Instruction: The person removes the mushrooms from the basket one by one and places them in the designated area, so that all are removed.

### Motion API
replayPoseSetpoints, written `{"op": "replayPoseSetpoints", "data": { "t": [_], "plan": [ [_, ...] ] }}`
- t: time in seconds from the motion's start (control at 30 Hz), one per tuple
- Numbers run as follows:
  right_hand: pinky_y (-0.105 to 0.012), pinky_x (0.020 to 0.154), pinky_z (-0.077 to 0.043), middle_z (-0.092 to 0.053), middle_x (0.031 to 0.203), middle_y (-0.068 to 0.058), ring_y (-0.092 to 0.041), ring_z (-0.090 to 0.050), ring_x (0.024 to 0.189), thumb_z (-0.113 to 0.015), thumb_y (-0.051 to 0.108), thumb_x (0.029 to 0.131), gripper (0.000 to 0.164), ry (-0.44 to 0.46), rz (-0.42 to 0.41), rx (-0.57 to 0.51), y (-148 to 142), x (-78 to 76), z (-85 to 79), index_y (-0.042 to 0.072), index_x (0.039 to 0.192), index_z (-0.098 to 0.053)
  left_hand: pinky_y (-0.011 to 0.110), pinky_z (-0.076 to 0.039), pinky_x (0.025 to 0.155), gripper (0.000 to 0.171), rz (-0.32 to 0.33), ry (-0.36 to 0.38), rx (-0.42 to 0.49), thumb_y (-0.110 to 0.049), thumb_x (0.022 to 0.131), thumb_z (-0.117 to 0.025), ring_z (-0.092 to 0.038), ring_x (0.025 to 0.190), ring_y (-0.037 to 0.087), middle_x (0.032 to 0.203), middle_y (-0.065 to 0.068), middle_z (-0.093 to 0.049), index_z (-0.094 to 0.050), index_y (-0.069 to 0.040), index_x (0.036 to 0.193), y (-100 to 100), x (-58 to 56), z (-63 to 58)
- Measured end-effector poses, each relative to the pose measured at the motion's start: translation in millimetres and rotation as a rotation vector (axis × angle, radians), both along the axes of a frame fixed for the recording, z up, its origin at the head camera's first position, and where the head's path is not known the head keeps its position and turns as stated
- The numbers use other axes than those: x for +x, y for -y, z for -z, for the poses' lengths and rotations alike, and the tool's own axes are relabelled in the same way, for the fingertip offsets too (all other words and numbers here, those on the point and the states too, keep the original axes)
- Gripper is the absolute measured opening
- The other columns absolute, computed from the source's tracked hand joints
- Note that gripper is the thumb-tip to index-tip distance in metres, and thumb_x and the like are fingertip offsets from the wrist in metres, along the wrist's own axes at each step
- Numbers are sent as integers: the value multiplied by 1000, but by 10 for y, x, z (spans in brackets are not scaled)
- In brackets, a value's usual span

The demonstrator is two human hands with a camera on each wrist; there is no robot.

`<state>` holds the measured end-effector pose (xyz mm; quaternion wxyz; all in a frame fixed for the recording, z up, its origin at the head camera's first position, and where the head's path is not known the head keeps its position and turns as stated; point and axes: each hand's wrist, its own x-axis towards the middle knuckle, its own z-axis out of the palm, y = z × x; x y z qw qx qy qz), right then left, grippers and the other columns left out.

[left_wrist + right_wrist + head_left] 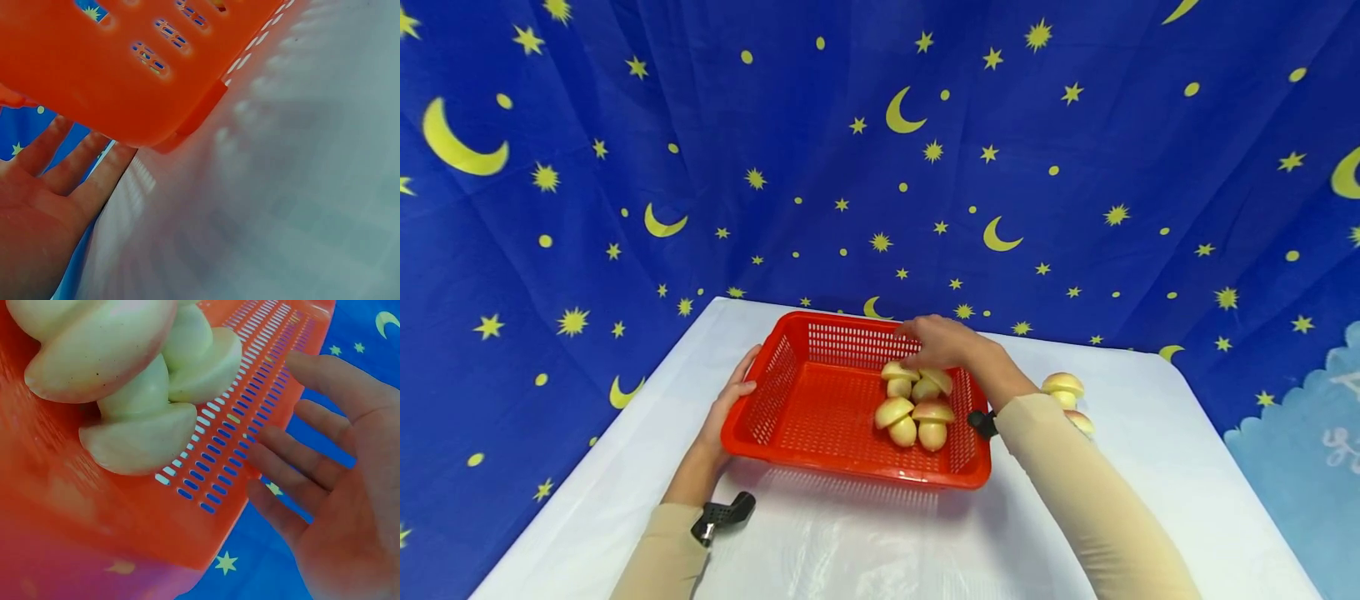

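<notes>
Red basket [823, 404], gripped at its left rim by the left hand [728, 407]; in its right half, four mushrooms [933, 419] are grouped; near its far rim the right hand [942, 342] is held slack, fingers extended; two outer mushrooms [1063, 387] are seen on the table [865, 550]

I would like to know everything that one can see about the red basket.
The basket is red, rectangular, apparently plastic, with slotted walls and a smooth rim. Its open side faces up over the white table; whether its base rests flat is unclear. Four mushrooms sit inside, towards its right end. The left grip holds its left rim; the right grip is by its far rim, contact unclear.
</notes>
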<state>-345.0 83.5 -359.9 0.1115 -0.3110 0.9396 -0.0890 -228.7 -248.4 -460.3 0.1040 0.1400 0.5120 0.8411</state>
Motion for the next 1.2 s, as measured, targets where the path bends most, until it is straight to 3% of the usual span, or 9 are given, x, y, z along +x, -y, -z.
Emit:
{"op": "replayPoseSetpoints", "data": {
  "t": [0.13,0.27,0.5,0.67,1.07,1.2],
  "plan": [
    [-38,92,-37,-54,119,1,-17,-46,108,-66,40,77,51,30,10,38,62,28,26,25,124,-52,52,-28,93,55,3,11,12,-11,95,-22,-27,123,37,148,10,-5,-12,-37,142,-7,10,-21],
    [-37,91,-38,-55,116,4,-15,-46,105,-67,39,76,51,33,4,61,121,45,65,27,123,-52,50,-32,92,55,-6,17,7,-11,95,-24,-31,122,34,148,11,-5,-12,-36,142,-14,24,-40],
    [-34,86,-41,-59,103,6,-13,-51,91,-68,32,76,47,40,-40,80,195,37,174,23,120,-55,53,-23,94,56,-11,39,10,-11,94,-24,-29,122,33,148,9,-5,-13,-37,142,-22,37,-75],
    [-33,85,-42,-59,100,7,-12,-51,89,-69,30,76,46,48,-42,97,221,42,224,21,119,-56,52,-25,94,56,-10,42,18,-10,94,-23,-32,121,31,148,9,-5,-13,-37,142,-17,36,-79],
    [-31,86,-42,-58,105,7,-13,-50,93,-68,13,77,37,-58,-87,160,253,55,276,23,112,-61,56,-19,94,55,-11,31,1,-11,94,-24,-32,121,31,148,8,-6,-13,-38,142,-22,17,-55],
    [-30,85,-43,-57,104,8,-12,-50,91,-66,10,78,37,-63,-87,149,245,55,284,25,111,-62,52,-26,94,56,1,39,19,-10,94,-23,-38,114,26,148,10,-5,-13,-37,142,-12,30,-59]
  ]
}}
